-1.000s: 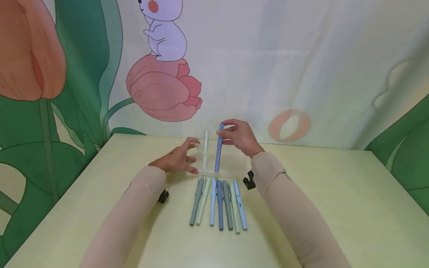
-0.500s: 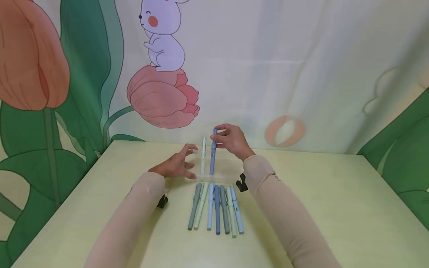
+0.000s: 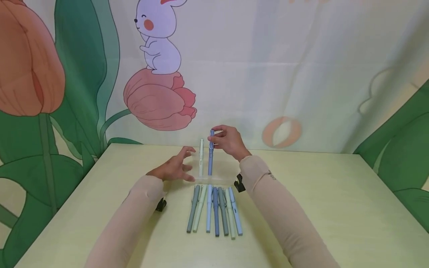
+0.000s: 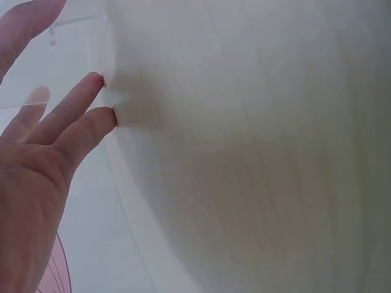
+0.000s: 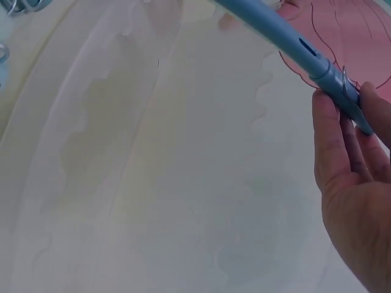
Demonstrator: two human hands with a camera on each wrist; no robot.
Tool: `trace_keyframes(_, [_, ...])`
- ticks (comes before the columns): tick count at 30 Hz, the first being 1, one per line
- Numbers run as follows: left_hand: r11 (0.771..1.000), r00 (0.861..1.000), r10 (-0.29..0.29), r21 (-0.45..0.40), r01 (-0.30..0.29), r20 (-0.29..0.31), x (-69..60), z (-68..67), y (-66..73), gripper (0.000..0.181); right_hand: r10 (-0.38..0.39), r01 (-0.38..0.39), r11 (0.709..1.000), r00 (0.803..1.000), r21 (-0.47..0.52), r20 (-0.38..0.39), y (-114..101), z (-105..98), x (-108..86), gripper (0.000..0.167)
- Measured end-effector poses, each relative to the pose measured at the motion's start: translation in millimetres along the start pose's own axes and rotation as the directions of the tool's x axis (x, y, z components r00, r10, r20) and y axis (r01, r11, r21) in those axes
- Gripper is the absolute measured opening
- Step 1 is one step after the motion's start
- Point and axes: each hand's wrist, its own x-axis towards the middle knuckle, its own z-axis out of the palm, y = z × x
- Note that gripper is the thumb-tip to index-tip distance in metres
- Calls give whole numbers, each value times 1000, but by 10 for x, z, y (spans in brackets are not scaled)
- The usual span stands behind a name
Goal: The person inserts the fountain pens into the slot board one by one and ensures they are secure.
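My right hand [image 3: 229, 142] pinches the upper, clipped end of a blue pen [image 3: 210, 158], which stands nearly upright over a clear box [image 3: 221, 180]. In the right wrist view, fingers and thumb of the right hand [image 5: 357, 177] hold the blue pen [image 5: 278, 33] by its cap. A pale whitish pen [image 3: 201, 158] stands upright just left of it. At the box's left end is my left hand [image 3: 174, 166], fingers spread and bent beside it. The left wrist view has the left hand [image 4: 46, 159] with fingertips at a clear edge; firm contact is unclear.
Several pens lie side by side on the table in front of the box, among them a grey-green one [image 3: 193, 209], a dark blue one [image 3: 216, 212] and a light blue one [image 3: 235, 211]. Behind the pale table [image 3: 301, 208] hangs a printed curtain [image 3: 234, 74].
The head view has shifted, so everything sits lower and slightly left. The blue pen now looks more upright and nearer the whitish pen. The left hand keeps its pose beside the box.
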Motion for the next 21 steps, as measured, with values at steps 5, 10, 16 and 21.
trace_keyframes(5, [1000, 1000, -4, 17, 4, -5, 10, 17, -14, 98, -18, 18, 1000, 1000, 0, -8, 32, 14, 1, 42])
trace_keyframes(10, [1000, 1000, 2, 3, -2, -8, 33, 8, -14, 100, -21, 21, 1000, 1000, -3, -17, 45, 32, 28, 42])
trace_keyframes(16, [1000, 1000, 0, -8, 0, 0, 41, 4, -27, 100, -7, 7, 1000, 1000, -23, -26, 42, 68, 31, 41])
trace_keyframes(21, [1000, 1000, 1, -15, -1, 4, 11, 9, -10, 98, -5, 4, 999, 1000, -43, -31, 49, 82, 34, 41])
